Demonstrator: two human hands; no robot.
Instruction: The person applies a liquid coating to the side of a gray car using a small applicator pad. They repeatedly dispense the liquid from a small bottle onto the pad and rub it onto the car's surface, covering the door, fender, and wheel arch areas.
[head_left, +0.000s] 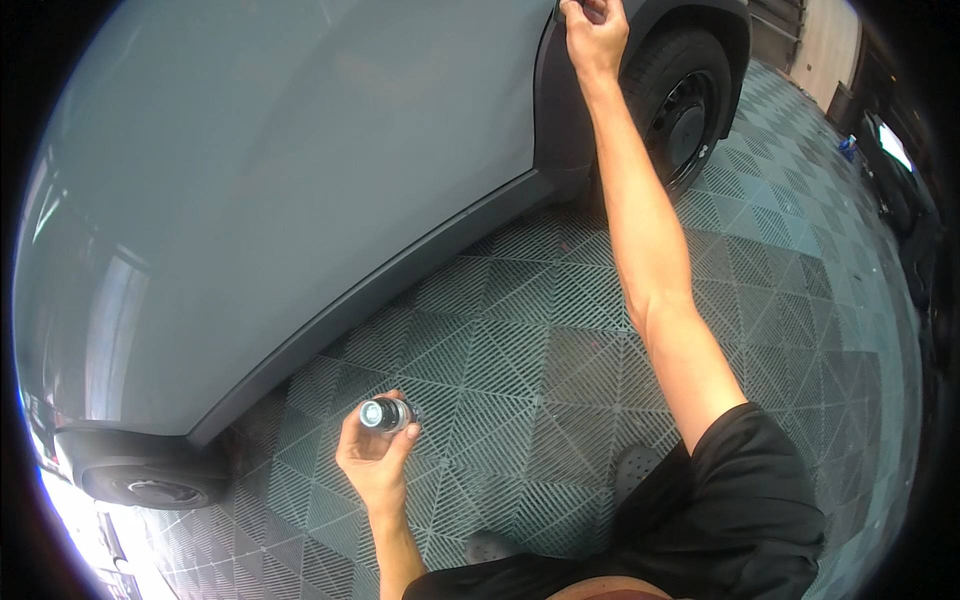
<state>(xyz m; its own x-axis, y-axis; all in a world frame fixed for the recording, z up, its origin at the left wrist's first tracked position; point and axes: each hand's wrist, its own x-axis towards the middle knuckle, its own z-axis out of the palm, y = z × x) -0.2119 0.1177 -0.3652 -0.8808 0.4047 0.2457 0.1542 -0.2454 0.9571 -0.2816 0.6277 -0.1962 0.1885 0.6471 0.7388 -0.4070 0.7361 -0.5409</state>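
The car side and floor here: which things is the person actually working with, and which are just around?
In hand:
- small flashlight, lit, held in the left hand
- black wheel-arch trim, gripped at its top by the right hand
- grey car panel

Just around:
- rear wheel
- front wheel
- ribbed floor tiles
- blue thing by the far wall, too small to tell

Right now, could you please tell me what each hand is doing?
Left hand: closed around a small flashlight.
Right hand: closed, gripping the black wheel arch trim of the grey car.
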